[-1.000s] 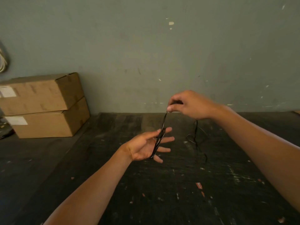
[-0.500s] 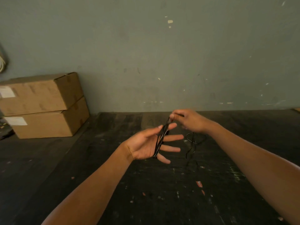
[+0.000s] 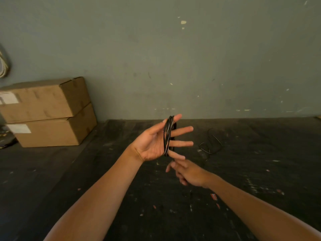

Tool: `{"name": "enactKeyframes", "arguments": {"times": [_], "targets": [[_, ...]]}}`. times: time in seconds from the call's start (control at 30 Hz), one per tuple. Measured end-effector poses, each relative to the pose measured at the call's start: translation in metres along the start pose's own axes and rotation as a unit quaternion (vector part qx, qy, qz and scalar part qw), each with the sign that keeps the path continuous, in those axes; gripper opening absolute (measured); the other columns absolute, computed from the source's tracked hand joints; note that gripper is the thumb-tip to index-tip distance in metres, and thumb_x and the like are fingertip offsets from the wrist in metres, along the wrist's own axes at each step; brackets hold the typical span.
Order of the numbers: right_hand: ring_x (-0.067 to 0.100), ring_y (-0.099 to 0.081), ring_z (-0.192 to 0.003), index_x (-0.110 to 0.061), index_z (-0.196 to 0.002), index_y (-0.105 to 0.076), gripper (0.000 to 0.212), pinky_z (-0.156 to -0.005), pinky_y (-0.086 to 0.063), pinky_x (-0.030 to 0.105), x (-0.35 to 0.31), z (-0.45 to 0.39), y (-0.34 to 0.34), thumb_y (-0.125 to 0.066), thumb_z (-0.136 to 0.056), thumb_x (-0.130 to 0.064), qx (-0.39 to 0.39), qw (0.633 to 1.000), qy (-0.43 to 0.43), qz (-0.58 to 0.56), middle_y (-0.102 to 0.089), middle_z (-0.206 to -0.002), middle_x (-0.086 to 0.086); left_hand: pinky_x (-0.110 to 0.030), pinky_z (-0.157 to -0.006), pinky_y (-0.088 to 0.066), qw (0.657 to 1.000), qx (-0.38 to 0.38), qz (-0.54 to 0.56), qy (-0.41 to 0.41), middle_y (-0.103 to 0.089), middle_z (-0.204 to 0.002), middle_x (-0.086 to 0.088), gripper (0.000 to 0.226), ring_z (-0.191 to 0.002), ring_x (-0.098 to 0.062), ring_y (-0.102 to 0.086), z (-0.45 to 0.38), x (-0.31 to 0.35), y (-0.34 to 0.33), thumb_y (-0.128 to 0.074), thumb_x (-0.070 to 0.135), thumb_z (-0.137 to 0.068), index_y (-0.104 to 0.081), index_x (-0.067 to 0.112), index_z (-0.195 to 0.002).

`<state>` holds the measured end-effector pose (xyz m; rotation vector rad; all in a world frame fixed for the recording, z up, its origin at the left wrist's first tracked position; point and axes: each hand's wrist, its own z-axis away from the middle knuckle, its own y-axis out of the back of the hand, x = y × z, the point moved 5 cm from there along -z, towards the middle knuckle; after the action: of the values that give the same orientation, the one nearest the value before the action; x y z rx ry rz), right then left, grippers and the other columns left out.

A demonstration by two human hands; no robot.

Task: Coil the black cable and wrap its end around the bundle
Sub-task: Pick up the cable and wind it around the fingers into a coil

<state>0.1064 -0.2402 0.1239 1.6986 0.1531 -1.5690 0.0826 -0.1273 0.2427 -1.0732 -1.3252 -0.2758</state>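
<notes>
The black cable (image 3: 168, 136) is wound in several loops around the spread fingers of my left hand (image 3: 156, 143), which is held palm-up above the table. My right hand (image 3: 186, 173) is just below the left little finger, blurred, its thumb and forefinger pinched on a strand that comes down from the loops. The loose remainder of the cable (image 3: 211, 145) lies in a small tangle on the dark table (image 3: 121, 214) to the right of my left hand. The cable's end is not visible.
Two stacked cardboard boxes (image 3: 52, 112) stand at the back left against the grey-green wall (image 3: 173, 58). Pale cords (image 3: 3, 65) hang at the far left edge. Small bits of debris, one of them red (image 3: 214, 196), dot the tabletop.
My right hand has swept from above my left hand down behind the fingers to below them, carrying the strand with it. My left hand has risen slightly and its fingers have spread wider.
</notes>
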Motion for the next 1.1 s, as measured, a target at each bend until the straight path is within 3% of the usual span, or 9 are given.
{"name": "enactKeyframes", "arguments": {"times": [0.17,0.3,0.4,0.5,0.57,0.7,0.8,0.97,1.1], "targets": [[0.004,-0.041,-0.051,-0.036,-0.106,-0.062,0.027,-0.051,-0.040,0.022,-0.024,0.012,-0.030,-0.036,-0.103,-0.042,-0.083,0.996,0.003,0.020,-0.043,-0.064,-0.008,-0.074,-0.096,-0.030,1.000,0.015,0.010,-0.022,-0.034,-0.157,-0.016,0.047,-0.140,-0.051,-0.032,-0.008,0.007,0.002,-0.043,0.041,-0.098,-0.047,0.033,-0.144],[0.003,-0.042,-0.055,-0.028,-0.111,-0.063,0.032,-0.057,-0.040,0.027,-0.054,0.023,-0.031,-0.036,-0.103,-0.043,-0.137,0.987,0.016,0.081,-0.043,-0.068,-0.006,-0.074,-0.095,-0.032,0.998,0.047,0.002,-0.030,-0.040,-0.155,-0.014,0.048,-0.138,-0.050,-0.036,-0.007,0.007,0.012,-0.048,0.042,-0.094,-0.052,0.034,-0.141],[-0.008,-0.050,-0.055,-0.026,-0.105,-0.067,0.035,-0.061,-0.039,0.021,-0.077,0.032,-0.023,-0.038,-0.102,-0.045,-0.141,0.973,0.057,0.173,-0.051,-0.070,-0.013,-0.074,-0.096,-0.034,0.996,0.086,-0.006,-0.024,-0.045,-0.152,-0.011,0.046,-0.136,-0.047,-0.042,-0.002,0.005,0.025,-0.050,0.044,-0.091,-0.058,0.037,-0.136],[-0.026,-0.047,-0.060,-0.020,-0.091,-0.069,0.035,-0.062,-0.038,0.003,-0.102,0.039,-0.008,-0.040,-0.103,-0.037,-0.122,0.957,0.097,0.243,-0.059,-0.067,-0.035,-0.075,-0.099,-0.032,0.993,0.118,-0.012,-0.011,-0.048,-0.150,-0.009,0.044,-0.133,-0.045,-0.046,0.004,-0.001,0.037,-0.049,0.045,-0.091,-0.060,0.038,-0.133],[-0.023,-0.049,-0.058,-0.015,-0.083,-0.068,0.035,-0.059,-0.037,0.002,-0.120,0.041,0.006,-0.042,-0.103,-0.029,-0.092,0.946,0.129,0.284,-0.055,-0.065,-0.044,-0.073,-0.103,-0.031,0.992,0.128,-0.002,-0.003,-0.048,-0.151,-0.010,0.045,-0.130,-0.043,-0.051,0.007,-0.007,0.044,-0.048,0.044,-0.092,-0.059,0.037,-0.135],[-0.001,-0.048,-0.047,-0.020,-0.075,-0.066,0.031,-0.052,-0.037,0.016,-0.148,0.041,0.038,-0.050,-0.100,-0.030,-0.053,0.927,0.153,0.338,-0.064,-0.069,-0.020,-0.066,-0.092,-0.045,0.993,0.117,-0.016,0.025,-0.058,-0.141,-0.012,0.045,-0.115,-0.037,-0.064,0.011,-0.019,0.048,-0.051,0.042,-0.094,-0.056,0.033,-0.138],[-0.001,-0.044,-0.044,-0.029,-0.070,-0.060,0.027,-0.049,-0.037,0.013,-0.161,0.037,0.063,-0.057,-0.097,-0.033,-0.025,0.919,0.150,0.364,-0.057,-0.058,-0.012,-0.072,-0.095,-0.037,0.989,0.137,-0.038,0.050,-0.054,-0.145,-0.013,0.051,-0.128,-0.043,-0.053,0.013,-0.026,0.052,-0.056,0.043,-0.091,-0.054,0.030,-0.140],[-0.001,-0.048,-0.051,-0.016,-0.085,-0.068,0.020,-0.050,-0.036,0.013,-0.175,0.027,0.101,-0.067,-0.089,-0.036,0.037,0.915,0.133,0.380,-0.055,-0.064,-0.011,-0.071,-0.100,-0.035,0.989,0.108,-0.050,0.092,-0.048,-0.151,-0.008,0.050,-0.138,-0.043,-0.041,0.014,-0.032,0.043,-0.057,0.044,-0.090,-0.055,0.033,-0.139],[-0.008,-0.054,-0.057,-0.025,-0.081,-0.067,0.012,-0.054,-0.035,0.013,-0.177,0.023,0.118,-0.070,-0.086,-0.035,0.068,0.921,0.146,0.356,-0.060,-0.069,-0.014,-0.069,-0.099,-0.039,0.989,0.079,-0.052,0.112,-0.043,-0.155,-0.009,0.055,-0.140,-0.044,-0.037,0.014,-0.037,0.037,-0.062,0.044,-0.090,-0.050,0.033,-0.143]]}}
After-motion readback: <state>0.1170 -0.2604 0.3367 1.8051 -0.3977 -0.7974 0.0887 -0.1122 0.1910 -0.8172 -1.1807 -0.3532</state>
